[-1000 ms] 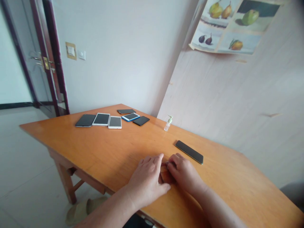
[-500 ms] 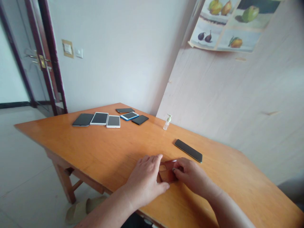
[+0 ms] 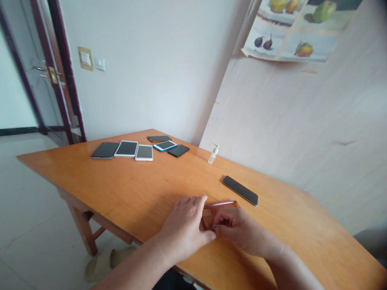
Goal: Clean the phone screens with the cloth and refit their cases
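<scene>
A clear phone case point(image 3: 211, 210) lies on the wooden table point(image 3: 121, 193) close in front of me, with its camera cutout toward the left. My left hand point(image 3: 188, 225) steadies it at the left end, thumb along the near edge and fingers along the far side. Over the inside of the case, the fingers of my right hand point(image 3: 238, 230) are pinched together around something small and greyish, mostly hidden. A dark smartphone point(image 3: 240, 190) rests just beyond my right hand, apart from it.
A small clear pump bottle point(image 3: 213, 154) stands near the wall. Farther left lie a black tablet point(image 3: 105, 150), a white tablet point(image 3: 126, 148), a smaller white one point(image 3: 144, 152), a blue-edged phone point(image 3: 165, 146) and other dark phones point(image 3: 178, 151). Sandals point(image 3: 102, 264) lie on the floor.
My right hand has moved left and nearer to me across the phone case, uncovering its far right corner. The left hand stays in place. The view has shifted slightly.
</scene>
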`<state>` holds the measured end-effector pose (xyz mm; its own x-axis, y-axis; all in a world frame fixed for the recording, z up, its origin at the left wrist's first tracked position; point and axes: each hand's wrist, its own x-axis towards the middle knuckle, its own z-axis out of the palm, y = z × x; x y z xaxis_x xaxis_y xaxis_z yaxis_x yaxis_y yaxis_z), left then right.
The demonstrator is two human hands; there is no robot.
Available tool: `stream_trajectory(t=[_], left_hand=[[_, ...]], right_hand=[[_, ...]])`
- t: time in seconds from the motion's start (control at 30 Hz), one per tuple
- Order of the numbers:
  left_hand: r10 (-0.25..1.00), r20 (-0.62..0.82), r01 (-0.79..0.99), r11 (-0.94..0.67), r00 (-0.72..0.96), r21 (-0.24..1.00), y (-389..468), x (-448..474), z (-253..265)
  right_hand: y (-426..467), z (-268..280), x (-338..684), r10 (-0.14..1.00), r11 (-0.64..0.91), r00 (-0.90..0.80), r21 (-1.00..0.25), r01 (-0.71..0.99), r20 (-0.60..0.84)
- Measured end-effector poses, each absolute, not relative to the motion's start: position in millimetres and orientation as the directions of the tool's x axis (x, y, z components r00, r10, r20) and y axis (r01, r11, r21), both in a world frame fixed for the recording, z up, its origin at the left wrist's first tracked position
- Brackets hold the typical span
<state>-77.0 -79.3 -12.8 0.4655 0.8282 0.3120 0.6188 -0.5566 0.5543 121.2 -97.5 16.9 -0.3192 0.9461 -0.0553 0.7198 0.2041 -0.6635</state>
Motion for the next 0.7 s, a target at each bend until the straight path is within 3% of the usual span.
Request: stream_trajectory(t=[0.07,0.13,0.33,0.43,0.57,0.7], left_hand=[[0.829,0.324,0.622,-0.557,0.456,0.550,-79.2,-76.5,-13.2],[0.829,0.327,0.621,-0.558,0.455,0.550,-79.3,-76.5,-13.1],[0.827,0.315,0.619,-0.558,0.465,0.553,-80.3,-77.4,-11.9],[0.830,0.319,0.624,-0.555,0.457,0.550,-80.4,-77.1,-12.5],[0.829,0.323,0.623,-0.557,0.456,0.549,-80.7,-76.8,-12.3],[0.831,0.315,0.626,-0.554,0.459,0.548,-80.8,-76.6,-10.9]], right_hand=[[-97.5,14.1,110.1,0.935,0.234,-0.355,-0.706,0.668,-0.026],[-93.7,10.7,108.4,0.942,0.241,-0.336,-0.674,0.698,-0.012],[-77.9,4.1,132.4,0.991,0.091,-0.048,-0.362,0.928,0.126],[-79.1,5.6,137.6,0.986,0.070,-0.026,-0.269,0.961,0.162],[-83.1,7.4,138.3,0.986,0.143,-0.113,-0.267,0.953,0.126],[-79.7,3.7,132.5,0.987,0.121,-0.087,-0.273,0.954,0.133]])
